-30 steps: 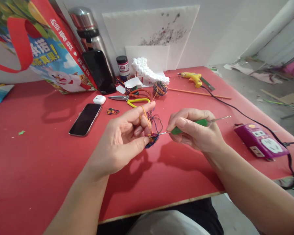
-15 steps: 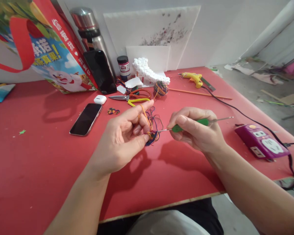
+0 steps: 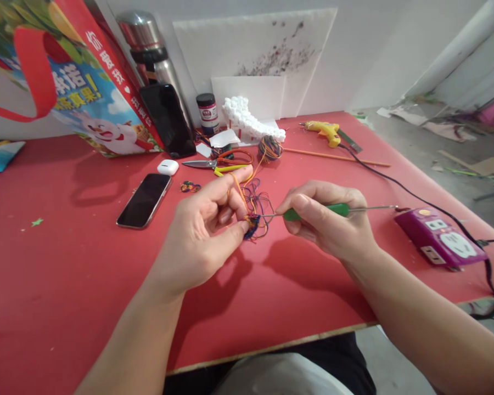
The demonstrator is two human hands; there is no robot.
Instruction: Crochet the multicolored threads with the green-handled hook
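Observation:
Between thumb and fingers, my left hand (image 3: 209,230) pinches a small multicoloured crochet piece (image 3: 252,226) of dark blue, orange and yellow yarn. An orange strand (image 3: 239,189) passes over its raised index finger. My right hand (image 3: 327,216) is closed round the green handle of a crochet hook (image 3: 338,209), whose thin metal shaft reaches left to the piece. The hook's tip is hidden at the stitches. Loose yarn tangles (image 3: 260,200) lie just behind the piece, and a yarn ball (image 3: 270,148) rests farther back.
Scissors (image 3: 218,163), a small crocheted bit (image 3: 190,187), a phone (image 3: 145,201) and a white earbud case (image 3: 168,167) lie to the left. A yellow glue gun (image 3: 323,131) is at the back right. A purple power strip (image 3: 440,237) with its black cable sits at the right edge.
Both hands have shifted slightly left with the crochet piece. The crochet hook lies more level, its right end lower and farther right. The left index finger has drawn back a little.

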